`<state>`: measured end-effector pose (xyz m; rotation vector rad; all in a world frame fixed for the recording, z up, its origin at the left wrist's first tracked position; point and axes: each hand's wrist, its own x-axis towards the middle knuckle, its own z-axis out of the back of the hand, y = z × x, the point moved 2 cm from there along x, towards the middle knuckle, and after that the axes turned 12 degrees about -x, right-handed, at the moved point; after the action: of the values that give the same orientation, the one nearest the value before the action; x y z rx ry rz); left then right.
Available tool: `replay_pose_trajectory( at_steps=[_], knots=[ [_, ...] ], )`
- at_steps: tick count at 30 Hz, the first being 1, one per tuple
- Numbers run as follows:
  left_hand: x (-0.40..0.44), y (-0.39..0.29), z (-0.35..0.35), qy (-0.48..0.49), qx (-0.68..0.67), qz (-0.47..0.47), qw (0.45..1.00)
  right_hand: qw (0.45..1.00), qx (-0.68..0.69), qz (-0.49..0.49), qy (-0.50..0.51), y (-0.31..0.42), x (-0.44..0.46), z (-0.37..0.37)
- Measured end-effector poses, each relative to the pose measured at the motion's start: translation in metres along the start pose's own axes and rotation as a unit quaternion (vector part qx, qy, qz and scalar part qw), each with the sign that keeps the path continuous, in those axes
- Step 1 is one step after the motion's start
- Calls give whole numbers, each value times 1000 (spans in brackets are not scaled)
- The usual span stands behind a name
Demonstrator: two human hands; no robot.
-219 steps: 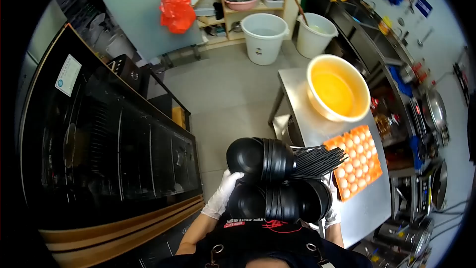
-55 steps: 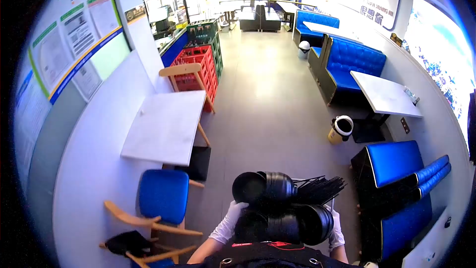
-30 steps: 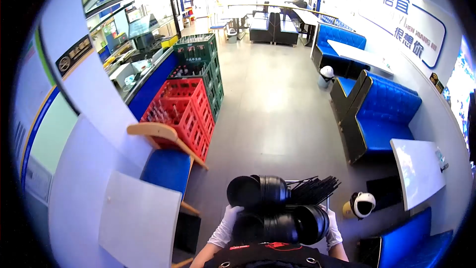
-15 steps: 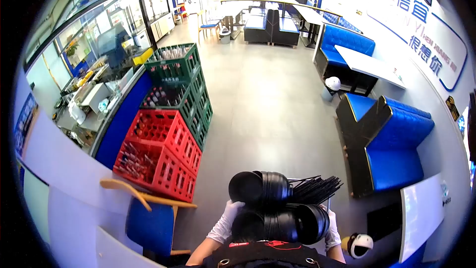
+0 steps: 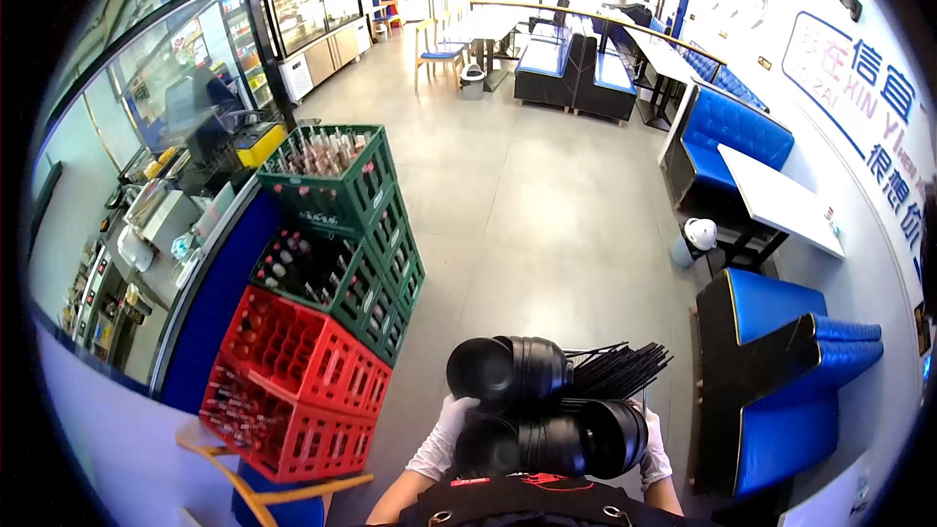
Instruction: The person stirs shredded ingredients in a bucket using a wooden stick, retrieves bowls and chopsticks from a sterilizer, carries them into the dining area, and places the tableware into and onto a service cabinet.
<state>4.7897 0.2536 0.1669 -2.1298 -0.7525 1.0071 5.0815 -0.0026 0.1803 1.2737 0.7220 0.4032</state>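
In the head view, stacks of black bowls (image 5: 532, 371) lie on their sides in two rows against my apron front. A bundle of thin black chopsticks (image 5: 620, 371) lies to the right of the far row. Thin metal bars (image 5: 643, 398) of a rack show at the edge of the load; its underside is hidden. My left hand (image 5: 452, 431), in a white glove, is closed at the left side, with its thumb by the bowls' rims. White-gloved too, my right hand (image 5: 653, 444) grips the right side, its fingers partly hidden behind the bowls.
Red crates (image 5: 332, 351) and green crates (image 5: 386, 220) of bottles are stacked on the left, beside a wooden chair (image 5: 259, 493). Blue booth seats (image 5: 781, 400) and a white table (image 5: 776, 195) line the right. Between them runs a grey floor aisle (image 5: 527, 205); a bin (image 5: 694, 239) stands at its right edge.
The view has moved forward along the aisle: crates, chair and booths now sit nearer and lower, and the near right bin has left view. Both hands keep their hold on the load.
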Motion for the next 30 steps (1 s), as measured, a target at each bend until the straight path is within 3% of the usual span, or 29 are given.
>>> replay_pose_trajectory(
  at_steps=[3,12,14,20,24,30],
  knots=[
    [90,-53,-28,12,31,8,999,998,55,-25,8,46,71,-21],
    [318,-147,-77,24,-29,19,999,999,17,-36,-34,103,310,-67],
    [372,-167,-84,16,-30,9,999,999,4,-31,-21,101,381,-77],
    [511,-263,-120,-28,-73,-51,996,997,-22,-36,63,195,580,-136],
    [577,-315,-121,-66,-122,-61,988,991,-77,-25,108,274,682,-195],
    [704,-393,-94,-136,-96,-72,983,984,-89,-27,155,307,842,-295]
  ],
)
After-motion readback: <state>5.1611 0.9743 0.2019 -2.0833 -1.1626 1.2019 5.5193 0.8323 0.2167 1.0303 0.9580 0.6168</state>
